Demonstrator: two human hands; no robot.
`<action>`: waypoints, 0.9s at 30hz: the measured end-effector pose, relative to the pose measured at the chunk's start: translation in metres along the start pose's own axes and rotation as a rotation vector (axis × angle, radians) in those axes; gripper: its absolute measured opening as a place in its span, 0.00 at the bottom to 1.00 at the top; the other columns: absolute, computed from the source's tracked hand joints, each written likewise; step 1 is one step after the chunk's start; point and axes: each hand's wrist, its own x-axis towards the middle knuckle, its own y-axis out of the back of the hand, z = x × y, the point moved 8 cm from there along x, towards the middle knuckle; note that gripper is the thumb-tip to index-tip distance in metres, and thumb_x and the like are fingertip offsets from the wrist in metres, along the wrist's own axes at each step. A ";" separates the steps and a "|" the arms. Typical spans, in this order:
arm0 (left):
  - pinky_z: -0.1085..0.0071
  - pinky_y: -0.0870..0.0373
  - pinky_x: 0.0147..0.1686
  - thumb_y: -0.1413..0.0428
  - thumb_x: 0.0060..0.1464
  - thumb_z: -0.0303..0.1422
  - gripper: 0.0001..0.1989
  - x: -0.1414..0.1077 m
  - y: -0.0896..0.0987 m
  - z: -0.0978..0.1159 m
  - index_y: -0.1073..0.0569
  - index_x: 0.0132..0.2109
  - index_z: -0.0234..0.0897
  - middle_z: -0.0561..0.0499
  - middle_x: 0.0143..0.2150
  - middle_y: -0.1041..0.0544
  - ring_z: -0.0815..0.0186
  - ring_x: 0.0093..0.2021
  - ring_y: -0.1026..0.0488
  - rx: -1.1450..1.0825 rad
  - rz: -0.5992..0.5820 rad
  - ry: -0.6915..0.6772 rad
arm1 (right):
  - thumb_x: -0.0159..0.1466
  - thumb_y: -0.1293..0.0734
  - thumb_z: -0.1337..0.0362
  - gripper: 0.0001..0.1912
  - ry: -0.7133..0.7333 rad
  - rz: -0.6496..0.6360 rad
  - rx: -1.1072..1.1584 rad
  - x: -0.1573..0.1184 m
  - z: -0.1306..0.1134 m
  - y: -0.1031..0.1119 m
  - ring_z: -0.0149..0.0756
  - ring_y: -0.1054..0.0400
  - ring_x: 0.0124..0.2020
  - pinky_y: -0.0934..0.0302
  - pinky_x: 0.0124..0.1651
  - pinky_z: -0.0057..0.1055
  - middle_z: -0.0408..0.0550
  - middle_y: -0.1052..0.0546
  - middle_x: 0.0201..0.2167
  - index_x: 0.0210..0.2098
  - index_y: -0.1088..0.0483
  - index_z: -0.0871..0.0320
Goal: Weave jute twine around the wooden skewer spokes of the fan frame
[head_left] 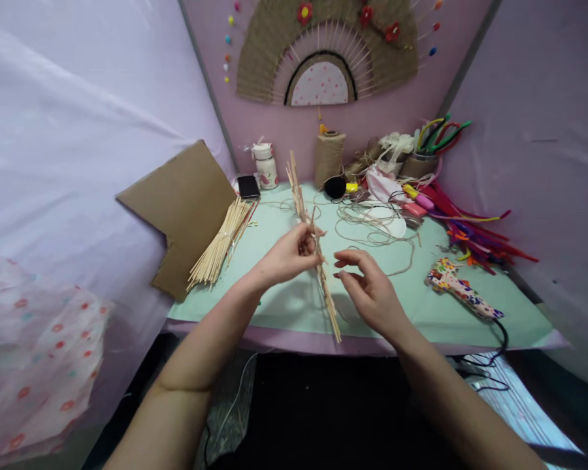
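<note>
Left hand (294,251) pinches the stick bundle (328,304) mid-length, probably for balance, while the right hand (371,290) hovers just beside it, fingers loosely parted, kinda free.

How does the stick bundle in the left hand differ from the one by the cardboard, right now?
The held bundle is slimmer; the resting bundle is thicker. The held bundle is gripped by the left hand; the resting bundle lies untouched. Both consist of thin, pale sticks.

The left hand (289,253) hides part of the stick bundle (330,308).
</note>
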 end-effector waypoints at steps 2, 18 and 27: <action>0.74 0.39 0.31 0.39 0.46 0.28 0.18 0.010 0.002 0.001 0.34 0.45 0.34 0.59 0.28 0.37 0.74 0.29 0.38 -0.026 -0.004 -0.004 | 0.67 0.39 0.63 0.12 -0.032 -0.009 -0.028 -0.002 0.009 0.003 0.38 0.33 0.49 0.30 0.48 0.36 0.51 0.31 0.49 0.50 0.34 0.54; 0.71 0.33 0.39 0.39 0.48 0.28 0.23 0.012 -0.009 -0.024 0.36 0.50 0.37 0.54 0.35 0.33 0.70 0.37 0.33 -0.078 -0.082 -0.039 | 0.67 0.38 0.63 0.11 -0.062 -0.021 0.010 -0.010 0.041 0.001 0.37 0.31 0.48 0.32 0.50 0.36 0.49 0.28 0.46 0.48 0.33 0.53; 0.72 0.34 0.37 0.42 0.49 0.26 0.22 0.009 -0.014 -0.026 0.37 0.51 0.37 0.54 0.36 0.33 0.71 0.35 0.33 -0.083 -0.038 -0.030 | 0.69 0.40 0.63 0.13 0.124 0.037 -0.082 0.007 0.015 0.006 0.38 0.34 0.53 0.35 0.54 0.38 0.51 0.30 0.50 0.52 0.32 0.51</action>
